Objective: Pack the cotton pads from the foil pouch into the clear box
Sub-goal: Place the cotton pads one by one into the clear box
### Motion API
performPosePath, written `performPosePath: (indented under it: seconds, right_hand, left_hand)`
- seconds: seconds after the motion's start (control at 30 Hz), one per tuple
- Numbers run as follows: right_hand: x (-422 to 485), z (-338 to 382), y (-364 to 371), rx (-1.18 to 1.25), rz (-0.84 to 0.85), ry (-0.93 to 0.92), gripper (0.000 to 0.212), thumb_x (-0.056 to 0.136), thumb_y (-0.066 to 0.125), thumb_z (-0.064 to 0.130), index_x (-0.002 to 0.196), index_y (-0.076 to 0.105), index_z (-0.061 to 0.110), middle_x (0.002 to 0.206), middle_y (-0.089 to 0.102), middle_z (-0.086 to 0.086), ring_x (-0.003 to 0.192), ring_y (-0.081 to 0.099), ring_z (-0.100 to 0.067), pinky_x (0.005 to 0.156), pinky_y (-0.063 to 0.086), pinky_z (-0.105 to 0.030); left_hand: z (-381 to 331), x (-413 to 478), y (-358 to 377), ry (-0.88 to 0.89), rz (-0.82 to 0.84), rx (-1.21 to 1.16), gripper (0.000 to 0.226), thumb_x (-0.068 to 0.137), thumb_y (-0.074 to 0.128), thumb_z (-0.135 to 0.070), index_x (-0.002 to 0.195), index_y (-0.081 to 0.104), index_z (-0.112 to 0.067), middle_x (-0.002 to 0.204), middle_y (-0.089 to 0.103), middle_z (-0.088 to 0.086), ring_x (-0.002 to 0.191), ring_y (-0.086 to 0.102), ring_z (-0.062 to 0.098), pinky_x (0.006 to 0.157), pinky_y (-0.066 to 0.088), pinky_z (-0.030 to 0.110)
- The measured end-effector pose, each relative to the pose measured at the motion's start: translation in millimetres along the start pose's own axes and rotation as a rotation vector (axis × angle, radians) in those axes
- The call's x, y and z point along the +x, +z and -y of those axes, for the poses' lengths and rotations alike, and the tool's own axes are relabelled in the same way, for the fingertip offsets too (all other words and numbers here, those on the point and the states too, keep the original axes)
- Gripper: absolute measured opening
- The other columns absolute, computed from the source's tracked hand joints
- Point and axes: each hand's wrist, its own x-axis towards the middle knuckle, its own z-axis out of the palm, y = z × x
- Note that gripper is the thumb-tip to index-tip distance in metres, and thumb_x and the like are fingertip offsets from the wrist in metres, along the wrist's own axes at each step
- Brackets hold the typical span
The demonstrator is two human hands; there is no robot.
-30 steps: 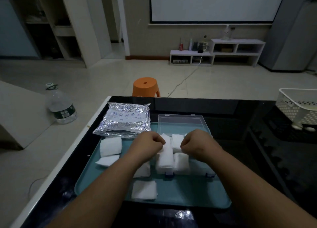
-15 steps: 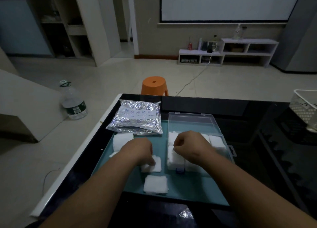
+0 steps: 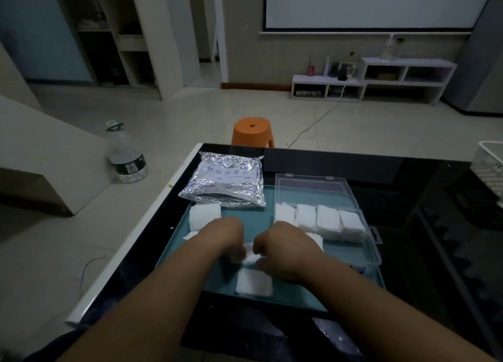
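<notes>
Left hand (image 3: 223,236) and right hand (image 3: 283,248) pinch one cotton pad (image 3: 249,256) on the teal tray (image 3: 299,293), beside the clear box (image 3: 364,241).

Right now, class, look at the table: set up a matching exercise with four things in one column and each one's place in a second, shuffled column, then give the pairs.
Things:
1. foil pouch
2. row of pads
3. pad nearest the camera
4. stool

Places:
A. on the floor beyond the table
B. inside the clear box
C. at the tray's near edge
D. at the tray's far left corner

Pairs: 1-D, 2-B, 3-C, 4-A
</notes>
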Motion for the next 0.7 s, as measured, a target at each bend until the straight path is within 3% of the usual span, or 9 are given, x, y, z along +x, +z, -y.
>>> performPosePath:
  seconds: [0.13,0.2,0.33,0.5,0.6,0.7]
  right_hand:
    - [-1.6,5.7,3.8,-0.101,0.054,-0.08,0.042,0.076,0.067,0.056,0.107,0.067,0.027,0.1,0.067,-0.007,0.1,0.054,-0.028,0.069,0.033,-0.03]
    - [-1.8,7.5,3.6,-0.188,0.082,-0.106,0.045,0.073,0.067,0.061,0.103,0.068,0.027,0.097,0.067,-0.006,0.096,0.052,-0.027,0.068,0.03,-0.031]
    - [-2.6,9.9,3.2,-0.282,0.085,-0.152,0.039,0.074,0.068,0.056,0.092,0.068,0.021,0.091,0.067,-0.005,0.085,0.045,-0.026,0.068,0.028,-0.034]
    - [-3.9,14.3,7.9,-0.343,0.075,-0.149,0.041,0.077,0.068,0.048,0.11,0.067,0.023,0.102,0.067,-0.006,0.1,0.049,-0.028,0.078,0.034,-0.037]
    - [-3.8,16.1,9.2,-0.372,0.067,-0.149,0.034,0.08,0.065,0.042,0.107,0.066,0.021,0.1,0.066,-0.008,0.1,0.048,-0.028,0.076,0.03,-0.038]
    - [-4.5,17.6,10.9,-0.416,0.058,-0.158,0.03,0.08,0.062,0.04,0.102,0.067,0.021,0.099,0.065,-0.007,0.098,0.047,-0.028,0.075,0.027,-0.039]
  left_hand:
    - [5.0,3.6,-0.2,0.009,0.0,-0.124,0.019,0.075,0.073,-0.024,0.09,0.074,-0.013,0.09,0.074,0.006,0.088,0.068,0.021,0.074,0.05,0.027]
    - [8.7,3.5,-2.6,0.012,-0.017,-0.166,0.019,0.078,0.074,-0.028,0.089,0.074,-0.013,0.089,0.074,0.004,0.082,0.066,0.018,0.071,0.048,0.025]
    - [12.6,-0.4,-8.1,0.007,-0.064,-0.191,0.014,0.076,0.074,-0.025,0.086,0.071,-0.015,0.09,0.073,0.006,0.078,0.063,0.02,0.063,0.042,0.022]
    - [12.5,-3.6,-11.4,0.002,-0.076,-0.197,0.014,0.073,0.076,-0.024,0.083,0.071,-0.016,0.084,0.07,0.004,0.071,0.061,0.018,0.054,0.041,0.021]
    - [12.7,-4.0,-11.6,-0.002,-0.078,-0.213,0.012,0.073,0.077,-0.023,0.08,0.069,-0.018,0.082,0.068,0.004,0.069,0.059,0.017,0.048,0.04,0.02]
    - [12.3,-4.1,-12.7,0.005,-0.09,-0.203,0.013,0.073,0.077,-0.024,0.076,0.065,-0.021,0.084,0.066,0.002,0.074,0.06,0.018,0.054,0.043,0.023]
